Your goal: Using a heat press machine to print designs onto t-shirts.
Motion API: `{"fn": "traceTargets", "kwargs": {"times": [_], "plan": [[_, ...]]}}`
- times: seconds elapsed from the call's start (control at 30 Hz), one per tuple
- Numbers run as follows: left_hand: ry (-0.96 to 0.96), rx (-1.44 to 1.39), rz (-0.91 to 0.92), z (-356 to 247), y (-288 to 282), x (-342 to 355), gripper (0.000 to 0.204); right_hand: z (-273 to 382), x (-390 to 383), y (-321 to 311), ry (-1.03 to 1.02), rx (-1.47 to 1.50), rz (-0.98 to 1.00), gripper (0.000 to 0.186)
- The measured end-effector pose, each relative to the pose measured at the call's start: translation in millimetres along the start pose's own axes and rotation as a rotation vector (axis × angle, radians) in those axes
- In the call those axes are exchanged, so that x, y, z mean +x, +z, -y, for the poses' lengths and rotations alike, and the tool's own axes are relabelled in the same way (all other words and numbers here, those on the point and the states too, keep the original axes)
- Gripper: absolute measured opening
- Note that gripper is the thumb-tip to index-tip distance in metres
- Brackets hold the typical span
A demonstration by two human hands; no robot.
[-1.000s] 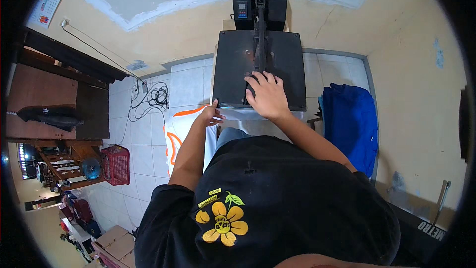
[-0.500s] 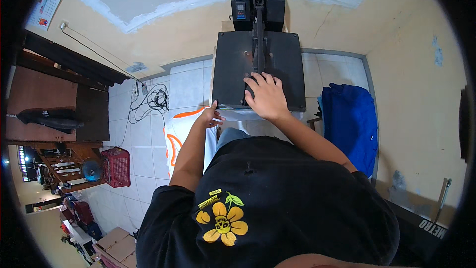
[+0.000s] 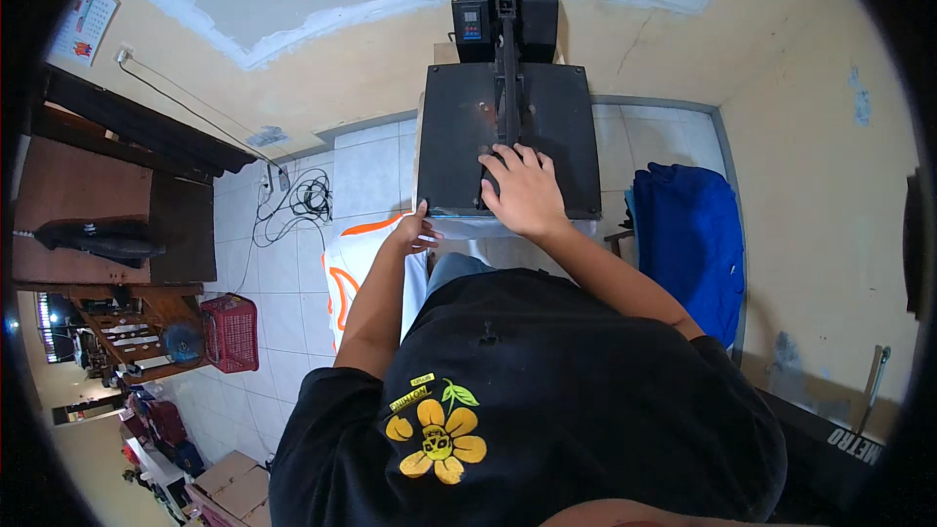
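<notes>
Wall calendar (image 3: pixel 88 27): hanging at upper left, slanted by the lens, too small to make out in detail.
Dark garment (image 3: pixel 98 239): lying bunched on brown furniture (image 3: pixel 78 176), shape hard to read.
Fan (image 3: pixel 183 342): bluish, dim and blurred, just beside the basket, lower parts hard to make out.
Red basket (image 3: pixel 230 334): standing on the tiled floor (image 3: pixel 366 161), contents not readable.
Black cables (image 3: pixel 310 197): heaped in loose loops, too tangled to trace.
White cloth (image 3: pixel 366 259): orange-trimmed, partly covered by the left forearm and hand; cannot tell what bears it.
Left hand (image 3: pixel 414 232): at the near left corner of the press, thumb up against the corner, fingers lower and pointing right, parted from the thumb; cannot tell whether anything is pinched between.
Denim leg (image 3: pixel 454 268): pale blue, mostly hidden under the shirt.
Heat press (image 3: pixel 454 137): straight ahead, between the wall side and the body, plate lowered over pale material (image 3: pixel 478 228), showing only as a strip along the near edge.
Lever (image 3: pixel 508 88): running down the plate's middle, near end covered by the right hand.
Right hand (image 3: pixel 525 190): laid palm down over the lever's near end, fingers slightly spread; palm side unseen, so cannot tell how firmly closed.
Black shirt (image 3: pixel 586 381): filling the lower middle, cut off below.
Blue cloth (image 3: pixel 688 254): piled at right, hiding most of its support.
Metal rod (image 3: pixel 875 390): leaning at far right, near the dark rim.
</notes>
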State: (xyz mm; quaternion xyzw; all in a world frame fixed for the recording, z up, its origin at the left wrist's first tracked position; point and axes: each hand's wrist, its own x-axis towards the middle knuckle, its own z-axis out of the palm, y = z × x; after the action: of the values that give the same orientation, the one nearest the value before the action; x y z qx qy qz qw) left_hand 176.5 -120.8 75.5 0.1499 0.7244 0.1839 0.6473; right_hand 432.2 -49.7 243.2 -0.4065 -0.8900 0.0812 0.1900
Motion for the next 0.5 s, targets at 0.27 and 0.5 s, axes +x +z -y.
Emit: {"fn": "traceTargets", "kwargs": {"times": [0.27,0.5], "plan": [[0.003,0.002,-0.008,-3.1,3.3,-3.3,0.072,-0.9,-0.2,-1.5,0.000,0.000,-0.015,0.038],[0.007,0.022,0.002,-1.5,-0.4,-3.7,0.072,1.6,-0.1,-1.9,0.011,-0.009,-0.011,0.037]]}}
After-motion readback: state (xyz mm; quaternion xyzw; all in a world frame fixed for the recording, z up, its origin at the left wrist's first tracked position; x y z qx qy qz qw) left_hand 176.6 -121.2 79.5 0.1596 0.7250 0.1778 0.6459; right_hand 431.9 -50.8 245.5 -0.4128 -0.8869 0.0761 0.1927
